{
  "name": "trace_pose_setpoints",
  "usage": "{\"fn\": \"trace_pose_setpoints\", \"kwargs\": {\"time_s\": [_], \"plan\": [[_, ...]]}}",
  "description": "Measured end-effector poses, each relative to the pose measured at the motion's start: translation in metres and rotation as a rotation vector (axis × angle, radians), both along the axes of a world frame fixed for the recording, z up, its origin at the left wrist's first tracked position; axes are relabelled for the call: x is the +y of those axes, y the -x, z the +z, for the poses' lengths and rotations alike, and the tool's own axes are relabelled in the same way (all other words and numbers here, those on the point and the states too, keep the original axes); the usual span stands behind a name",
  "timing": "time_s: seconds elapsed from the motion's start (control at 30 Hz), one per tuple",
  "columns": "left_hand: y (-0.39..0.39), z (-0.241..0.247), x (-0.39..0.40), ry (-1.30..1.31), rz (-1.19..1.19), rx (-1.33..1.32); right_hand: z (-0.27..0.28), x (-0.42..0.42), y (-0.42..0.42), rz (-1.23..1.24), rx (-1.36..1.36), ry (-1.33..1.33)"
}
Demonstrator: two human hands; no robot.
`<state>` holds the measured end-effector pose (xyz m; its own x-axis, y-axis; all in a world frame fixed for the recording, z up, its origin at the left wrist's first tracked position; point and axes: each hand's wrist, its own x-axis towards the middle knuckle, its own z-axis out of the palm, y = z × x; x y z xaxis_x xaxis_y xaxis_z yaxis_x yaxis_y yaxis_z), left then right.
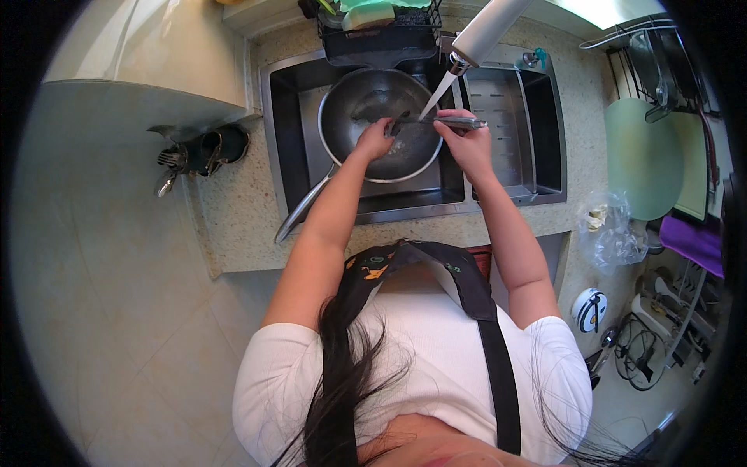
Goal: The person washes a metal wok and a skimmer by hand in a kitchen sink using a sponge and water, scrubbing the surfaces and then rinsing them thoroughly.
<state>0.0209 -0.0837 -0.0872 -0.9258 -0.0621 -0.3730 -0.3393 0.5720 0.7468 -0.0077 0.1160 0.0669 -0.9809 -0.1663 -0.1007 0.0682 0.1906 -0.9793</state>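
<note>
A dark wok (365,160) with a metal rim sits in the left sink basin (408,201), its long metal handle (306,201) lying over the front edge. My right hand (471,143) grips the shiny handle of a slim kitchen utensil (423,121) held level above the wok. At the utensil's dark far end, my left hand (375,140) has its fingers closed around it; the exact shape of that end is hidden. Water (437,96) runs from the faucet (487,35) onto the middle of the utensil.
A slotted metal tray (502,134) sits in the right basin. Behind the sink, a black rack (379,44) holds a sponge (367,16). Cutlery holders (224,146) stand at left. A plastic bag (613,233) and a green cutting board (645,157) are at right.
</note>
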Motion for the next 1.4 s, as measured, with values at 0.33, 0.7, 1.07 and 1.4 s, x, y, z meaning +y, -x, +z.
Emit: {"fn": "trace_pose_setpoints", "kwargs": {"time_s": [0.33, 0.7, 1.07, 1.4], "plan": [[0.001, -0.018, 0.034, -0.361, 0.047, -0.013, 0.038, 0.042, -0.032, -0.106, -0.09, 0.176], [-0.006, -0.002, 0.04, -0.353, 0.088, -0.039, 0.04, 0.064, -0.048, -0.164, -0.219, 0.279], [0.009, 0.01, -0.009, 0.076, 0.158, 0.106, 0.013, 0.038, -0.03, 0.074, -0.086, -0.176], [-0.021, -0.043, -0.013, -0.155, 0.232, -0.123, -0.029, 0.004, -0.01, -0.183, -0.408, 0.173]]}}
